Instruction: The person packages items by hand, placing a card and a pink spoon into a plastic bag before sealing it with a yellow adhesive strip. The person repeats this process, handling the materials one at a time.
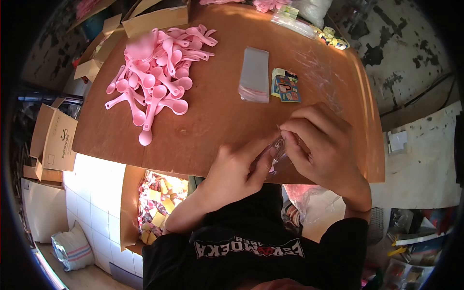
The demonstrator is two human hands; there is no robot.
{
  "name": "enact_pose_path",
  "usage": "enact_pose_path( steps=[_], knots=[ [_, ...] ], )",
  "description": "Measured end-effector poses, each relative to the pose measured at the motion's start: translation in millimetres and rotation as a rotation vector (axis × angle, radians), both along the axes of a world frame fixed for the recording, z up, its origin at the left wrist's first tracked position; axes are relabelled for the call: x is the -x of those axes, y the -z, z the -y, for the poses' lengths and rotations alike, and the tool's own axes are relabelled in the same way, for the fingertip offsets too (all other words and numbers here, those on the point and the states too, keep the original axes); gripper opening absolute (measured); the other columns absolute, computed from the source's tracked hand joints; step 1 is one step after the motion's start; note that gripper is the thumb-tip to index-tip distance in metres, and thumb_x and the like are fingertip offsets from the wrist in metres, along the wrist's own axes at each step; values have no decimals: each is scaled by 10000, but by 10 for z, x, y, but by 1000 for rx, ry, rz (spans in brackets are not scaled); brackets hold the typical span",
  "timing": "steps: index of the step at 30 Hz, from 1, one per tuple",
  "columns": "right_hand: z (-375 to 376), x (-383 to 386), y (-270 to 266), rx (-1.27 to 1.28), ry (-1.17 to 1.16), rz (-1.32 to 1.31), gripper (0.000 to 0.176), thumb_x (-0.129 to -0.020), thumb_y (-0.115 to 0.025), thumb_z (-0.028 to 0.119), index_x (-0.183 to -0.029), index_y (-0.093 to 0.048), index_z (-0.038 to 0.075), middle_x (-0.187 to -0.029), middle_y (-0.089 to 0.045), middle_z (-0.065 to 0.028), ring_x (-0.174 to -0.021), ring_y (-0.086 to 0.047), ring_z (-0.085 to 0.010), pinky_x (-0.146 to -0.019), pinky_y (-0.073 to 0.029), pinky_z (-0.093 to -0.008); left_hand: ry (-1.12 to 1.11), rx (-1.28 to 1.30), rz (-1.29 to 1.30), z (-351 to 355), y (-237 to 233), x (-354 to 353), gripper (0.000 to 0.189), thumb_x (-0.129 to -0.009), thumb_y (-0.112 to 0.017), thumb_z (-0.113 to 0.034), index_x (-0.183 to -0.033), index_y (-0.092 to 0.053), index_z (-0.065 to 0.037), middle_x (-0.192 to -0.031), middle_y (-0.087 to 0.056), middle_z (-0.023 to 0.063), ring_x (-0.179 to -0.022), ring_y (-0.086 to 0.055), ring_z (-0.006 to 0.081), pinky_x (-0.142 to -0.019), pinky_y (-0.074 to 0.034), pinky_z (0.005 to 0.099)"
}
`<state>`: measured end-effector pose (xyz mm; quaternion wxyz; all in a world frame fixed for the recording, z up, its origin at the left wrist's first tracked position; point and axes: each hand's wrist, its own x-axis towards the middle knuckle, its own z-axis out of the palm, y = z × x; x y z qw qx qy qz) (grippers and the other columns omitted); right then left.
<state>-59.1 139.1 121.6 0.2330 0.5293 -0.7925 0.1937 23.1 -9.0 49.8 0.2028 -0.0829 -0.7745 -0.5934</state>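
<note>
head view from over the shoulders: the person's left hand (237,171) and right hand (321,142) meet at the lower right of the frame, over the near edge of a brown wooden table (212,125). both hands are pinched closed on a small clear bag (279,155). the left thumb and forefinger nip its lower part, and the right fingertips press its top edge. the bag sits between the two hands, just above the table edge. something pink shows through it, but i cannot tell what.

just above the right hand lies a little stack of printed cards (285,86). touching its left side is a stack of clear sleeves (254,75), lying flat near the centre top. well apart from the hands, at the upper left of the tabletop, there is a loose heap of pink plastic spoons (154,67), their handles pointing every way. a cardboard box (154,19) stands at the table's far edge behind that heap.

below the table, at the lower centre left, an open carton (130,208) holds bright packets. flattened cartons (55,140) lean at the left edge of the frame, and a white sack (72,249) sits on the floor at the lower left.
</note>
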Motion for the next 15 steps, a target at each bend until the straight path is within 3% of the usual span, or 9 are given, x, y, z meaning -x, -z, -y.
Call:
enact_pose_path(
  steps=[2, 6, 8, 9, 11, 13, 15],
  knots=[
    [-22, 38, 11, 56, -50, 163, 133, -667, -661, 6, -777, -596, 45, -759, -561, -42, -649, -565, -211, -541, -460, -302, 62, 21, -72, 42, 9, 11, 296, -818, -545, 38, -1110, -599, 35, -708, -654, 154, -595, -643, 140, -540, -474, 241],
    [-75, 37, -19, 110, -121, 407, 96, -680, -631, -57, -747, -591, -3, -768, -574, -93, -696, -574, -209, -598, -440, -299, 125, -8, -11, 50, 58, -26, 294, -829, -559, 14, -1121, -595, 24, -703, -649, 144, -539, -617, 120, -506, -473, 251],
    [-135, 65, -9, 273, -181, 652, 36, -747, -602, 15, -759, -569, 8, -775, -549, -71, -723, -535, -175, -632, -415, -277, 168, -239, -128, 31, 57, -38, 270, -875, -525, -7, -1132, -581, 53, -793, -675, 139, -662, -646, 144, -626, -488, 244],
    [-174, 96, -58, 272, -177, 646, 36, -747, -602, 15, -759, -569, 8, -775, -549, -71, -723, -535, -175, -632, -415, -277, 172, -240, -134, 31, 65, -55, 270, -875, -525, -7, -1132, -581, 53, -793, -675, 139, -662, -646, 144, -626, -488, 244],
    [-298, 249, -208, 614, -247, 909, 78, -829, -557, 79, -783, -568, 17, -786, -558, -64, -687, -533, -130, -628, -459, -294, -29, -310, -253, 49, 95, -81, 262, -911, -523, -44, -1158, -575, 23, -748, -686, 103, -521, -580, 71, -483, -426, 193],
    [-536, 670, -340, 691, -541, 1020, 114, -853, -533, 119, -817, -573, 19, -790, -548, -60, -689, -523, -135, -667, -459, -300, -19, -365, -329, 51, 178, -22, 306, -925, -504, -54, -1220, -513, 29, -761, -685, 115, -516, -581, 69, -480, -427, 190],
    [-768, 1246, -277, 867, -986, 1167, 143, -860, -550, 159, -881, -593, 25, -812, -571, -55, -695, -542, -167, -681, -467, -338, -84, -417, -271, 48, 122, -37, 352, -927, -497, -51, -1264, -451, 41, -778, -683, 125, -580, -615, 94, -537, -466, 203]
  ],
)
